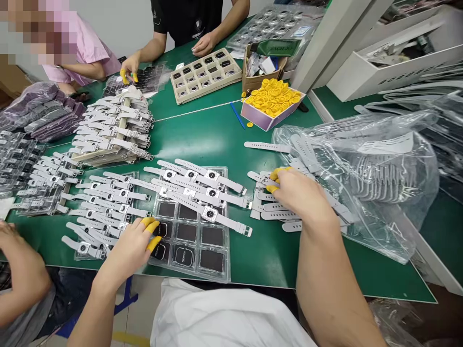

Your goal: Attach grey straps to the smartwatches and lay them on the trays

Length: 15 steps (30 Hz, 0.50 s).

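My left hand, with yellow covers on its fingertips, reaches over the left side of a clear compartment tray. Its fingers are at a black square watch face in the tray; the grip itself is unclear. Across the tray's back part lie several watches with pale straps. My right hand, also with yellow fingertip covers, has its fingers bent together on a pile of loose pale straps. One strap end is at its fingertips.
Strapped watches cover another tray at left, with a taller stack behind. A box of yellow finger covers stands at back. A plastic bag of straps lies at right. Other people sit across and at left; a beige tray is near them.
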Available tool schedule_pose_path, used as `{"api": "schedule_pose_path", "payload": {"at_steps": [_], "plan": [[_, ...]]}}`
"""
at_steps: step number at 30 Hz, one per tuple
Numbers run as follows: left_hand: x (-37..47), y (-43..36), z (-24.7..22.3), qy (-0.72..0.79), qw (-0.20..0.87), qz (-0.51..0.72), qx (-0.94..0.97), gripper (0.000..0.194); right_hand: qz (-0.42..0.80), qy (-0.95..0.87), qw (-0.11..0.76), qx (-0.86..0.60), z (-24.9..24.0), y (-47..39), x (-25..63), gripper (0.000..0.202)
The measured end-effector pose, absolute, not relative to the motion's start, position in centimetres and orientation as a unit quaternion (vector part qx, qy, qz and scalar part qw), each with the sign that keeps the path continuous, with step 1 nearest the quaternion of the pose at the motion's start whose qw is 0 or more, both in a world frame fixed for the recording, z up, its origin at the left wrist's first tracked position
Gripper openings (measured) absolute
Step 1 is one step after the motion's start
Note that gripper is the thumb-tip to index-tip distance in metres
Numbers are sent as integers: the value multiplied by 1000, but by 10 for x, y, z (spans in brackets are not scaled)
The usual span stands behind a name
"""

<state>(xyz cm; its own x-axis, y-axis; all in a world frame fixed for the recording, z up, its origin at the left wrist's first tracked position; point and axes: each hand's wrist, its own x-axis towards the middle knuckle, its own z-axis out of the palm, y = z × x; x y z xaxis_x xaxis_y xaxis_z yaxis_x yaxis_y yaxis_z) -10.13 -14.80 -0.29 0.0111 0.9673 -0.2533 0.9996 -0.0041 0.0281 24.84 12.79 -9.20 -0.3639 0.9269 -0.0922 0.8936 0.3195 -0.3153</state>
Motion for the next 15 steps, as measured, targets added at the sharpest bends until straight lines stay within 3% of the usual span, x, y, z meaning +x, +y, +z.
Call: {"api": "schedule_pose_path", "payload": {"at_steps": [2,5,10,15], "plan": [[-95,-157,-7,695,72,-107,707,36,171,-804,69,-566,-88,130,247,4],[-85,-161,-13,682,33,-144,716,34,197,-776,176,-573,-74,131,240,12],[-81,-152,-19,672,10,-158,723,36,466,-654,380,-459,-54,114,216,28],[-91,-142,-24,689,12,-114,715,30,554,-640,364,-388,-49,86,189,26]]}}
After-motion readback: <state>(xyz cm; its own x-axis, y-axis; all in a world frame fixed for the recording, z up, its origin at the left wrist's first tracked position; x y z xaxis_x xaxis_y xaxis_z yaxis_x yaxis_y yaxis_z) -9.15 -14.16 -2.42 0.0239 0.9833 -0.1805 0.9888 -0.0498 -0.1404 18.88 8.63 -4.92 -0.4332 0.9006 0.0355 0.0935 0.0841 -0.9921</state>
